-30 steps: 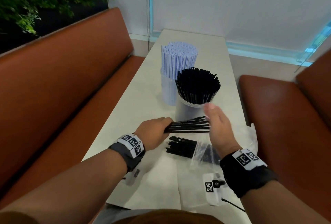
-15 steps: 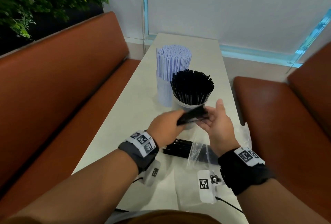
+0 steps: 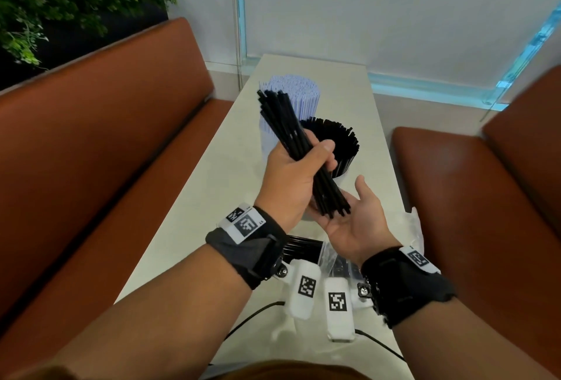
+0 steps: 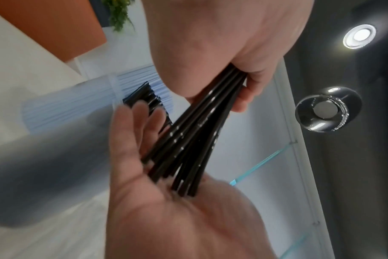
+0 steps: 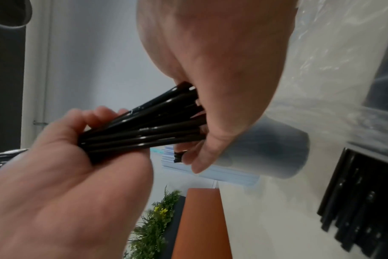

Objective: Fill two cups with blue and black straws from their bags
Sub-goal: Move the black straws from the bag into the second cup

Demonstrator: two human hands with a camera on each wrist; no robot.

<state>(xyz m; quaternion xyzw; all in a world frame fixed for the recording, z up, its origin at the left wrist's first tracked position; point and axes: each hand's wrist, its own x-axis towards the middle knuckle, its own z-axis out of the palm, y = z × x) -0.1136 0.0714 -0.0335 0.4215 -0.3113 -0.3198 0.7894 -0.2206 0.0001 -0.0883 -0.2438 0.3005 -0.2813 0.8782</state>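
Note:
My left hand [image 3: 296, 176] grips a bundle of black straws [image 3: 285, 124] round its middle and holds it steeply tilted above the table. The bundle's lower ends rest on the upturned palm of my right hand [image 3: 355, 223], whose fingers are straight. In the left wrist view the black straws [image 4: 199, 133] fan down onto that right hand [image 4: 166, 201]. Behind them stand a cup of black straws [image 3: 337, 143] and a taller cup of blue straws [image 3: 299, 94]. Under my wrists lies a clear bag [image 3: 334, 261] with more black straws [image 3: 302, 250] sticking out.
The narrow white table [image 3: 188, 218] runs between two brown benches [image 3: 106, 143], [image 3: 473, 197]. A crumpled clear bag [image 3: 414, 228] lies at the table's right edge. A wall and glass panel close the far end, and plants stand at the back left.
My left hand lifted the black straw bundle from level near the table to steeply upright. My right palm turned up and now meets the bundle's lower ends.

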